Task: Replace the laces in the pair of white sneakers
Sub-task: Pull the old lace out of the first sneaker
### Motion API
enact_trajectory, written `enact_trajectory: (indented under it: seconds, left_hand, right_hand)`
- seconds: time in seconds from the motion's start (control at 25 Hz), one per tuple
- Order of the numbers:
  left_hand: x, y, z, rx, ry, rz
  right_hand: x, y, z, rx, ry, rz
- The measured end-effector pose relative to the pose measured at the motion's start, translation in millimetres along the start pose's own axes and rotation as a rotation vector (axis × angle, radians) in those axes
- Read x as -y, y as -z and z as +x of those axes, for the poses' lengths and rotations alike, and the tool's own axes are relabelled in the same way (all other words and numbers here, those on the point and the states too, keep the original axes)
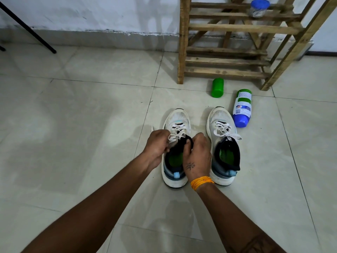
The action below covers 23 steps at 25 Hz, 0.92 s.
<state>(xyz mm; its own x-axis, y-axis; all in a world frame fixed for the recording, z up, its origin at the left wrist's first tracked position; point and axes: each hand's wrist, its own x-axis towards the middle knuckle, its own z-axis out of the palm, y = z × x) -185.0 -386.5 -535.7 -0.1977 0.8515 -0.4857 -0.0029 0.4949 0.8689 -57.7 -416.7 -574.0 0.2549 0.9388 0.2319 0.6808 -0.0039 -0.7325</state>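
Lacing in hand on the left of two white sneakers, both standing on the tiled floor (91,125).

Left sneaker (176,125) sits beside right sneaker (221,121). Left hand (157,143) pinches the white lace (177,131); right hand (197,152) grips the collar. Recommend steadying the shoe and drawing the lace evenly, eyelet by eyelet, without twists.

- Left hand (158,144) and right hand (197,152) pinch the lace (176,133) of the left sneaker (176,143).
- Right sneaker (224,143) at 3 o'clock, laced.
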Motion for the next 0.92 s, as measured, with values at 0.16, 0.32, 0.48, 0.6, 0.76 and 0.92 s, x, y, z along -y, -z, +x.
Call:
enact_trajectory:
  seconds: [0.16, 0.32, 0.48, 0.6, 0.76, 0.92]
  left_hand:
    - [2.5, 6.6, 6.3, 0.009, -0.188, 0.414]
    - [1.1, 1.5, 8.7, 0.003, -0.373, 0.654]
    - [0.7, 1.0, 8.6, -0.039, -0.421, 0.753]
    - [4.0, 0.3, 5.7, -0.022, -0.497, 0.836]
    - [10.6, -0.7, 0.5, -0.018, -0.535, 0.801]
    - [22.3, 8.8, 1.3, -0.039, -0.427, 0.592]
  right_hand:
    - [-8.3, -2.3, 5.9, 0.014, -0.018, 0.099]
    - [-13.6, -5.3, 7.0, 0.041, 0.028, 0.061]
    - [-12.7, -8.4, 7.6, 0.003, 0.013, 0.038]
    - [-11.9, -10.3, 7.0, -0.018, 0.031, 0.043]
    - [-1.8, -14.2, -0.3, -0.099, -0.105, 0.136]
    - [-7.5, -11.4, 2.0, -0.165, -0.198, 0.219]
